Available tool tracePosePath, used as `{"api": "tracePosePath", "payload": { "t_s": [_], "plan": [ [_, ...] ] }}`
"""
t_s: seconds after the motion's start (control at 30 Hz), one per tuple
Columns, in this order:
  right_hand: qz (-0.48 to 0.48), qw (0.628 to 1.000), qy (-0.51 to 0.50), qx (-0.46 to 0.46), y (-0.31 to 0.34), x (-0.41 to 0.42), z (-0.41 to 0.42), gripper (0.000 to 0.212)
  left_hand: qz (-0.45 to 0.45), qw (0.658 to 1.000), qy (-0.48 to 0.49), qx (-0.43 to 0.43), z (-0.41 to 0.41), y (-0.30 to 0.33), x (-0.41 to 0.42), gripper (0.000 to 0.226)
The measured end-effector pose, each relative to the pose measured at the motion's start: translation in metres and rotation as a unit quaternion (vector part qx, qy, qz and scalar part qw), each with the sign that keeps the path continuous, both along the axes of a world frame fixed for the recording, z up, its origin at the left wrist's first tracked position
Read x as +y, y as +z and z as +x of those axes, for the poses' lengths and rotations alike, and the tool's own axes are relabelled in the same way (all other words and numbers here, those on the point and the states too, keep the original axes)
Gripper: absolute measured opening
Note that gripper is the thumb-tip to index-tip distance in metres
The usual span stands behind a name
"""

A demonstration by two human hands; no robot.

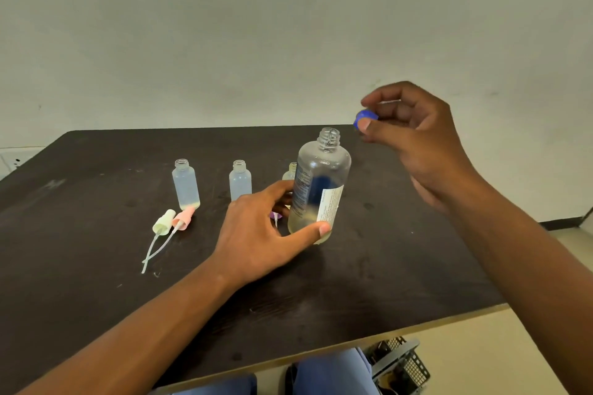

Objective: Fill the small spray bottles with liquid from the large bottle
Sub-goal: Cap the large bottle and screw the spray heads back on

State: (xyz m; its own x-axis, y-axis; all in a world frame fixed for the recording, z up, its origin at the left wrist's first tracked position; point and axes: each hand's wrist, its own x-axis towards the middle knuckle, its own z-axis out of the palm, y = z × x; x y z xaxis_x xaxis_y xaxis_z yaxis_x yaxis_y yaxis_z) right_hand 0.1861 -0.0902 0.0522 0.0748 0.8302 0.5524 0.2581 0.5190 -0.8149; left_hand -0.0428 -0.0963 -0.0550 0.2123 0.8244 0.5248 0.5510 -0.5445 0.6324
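Mid-desk (96,266), left hand (256,228) grips large bottle (319,183), hiding third small bottle (290,171); right hand (414,138) pinches blue cap (362,116).

One large bottle (317,189) stands on one dark table (96,282). Left of it and behind it stand three small bottles: one (186,184) far left, one (240,181) nearer, one (290,171) half hidden behind it. Left of it lie three spray heads: green (163,221), pink (183,218), purple (276,215). One blue cap (364,117) is above its right.

Soft even light, wide-angle edge warp
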Motion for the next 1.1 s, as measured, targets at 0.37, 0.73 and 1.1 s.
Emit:
{"api": "tracePosePath", "payload": {
  "t_s": [0.37, 0.73, 1.1],
  "plan": [
    [0.06, 0.994, 0.074, 0.049, -0.003, -0.011, -0.033, 0.015, -0.006, 1.0, -0.01, -0.003, -0.001, 0.001, 0.0, 0.075],
    [0.088, 0.995, 0.042, -0.001, -0.017, -0.011, -0.042, 0.015, 0.008, 1.0, -0.004, 0.005, -0.001, 0.001, 0.0, 0.077],
    [0.092, 0.995, -0.021, -0.026, -0.023, -0.007, -0.05, 0.016, 0.033, 0.999, 0.017, 0.029, -0.002, -0.001, 0.001, 0.076]
  ]
}}
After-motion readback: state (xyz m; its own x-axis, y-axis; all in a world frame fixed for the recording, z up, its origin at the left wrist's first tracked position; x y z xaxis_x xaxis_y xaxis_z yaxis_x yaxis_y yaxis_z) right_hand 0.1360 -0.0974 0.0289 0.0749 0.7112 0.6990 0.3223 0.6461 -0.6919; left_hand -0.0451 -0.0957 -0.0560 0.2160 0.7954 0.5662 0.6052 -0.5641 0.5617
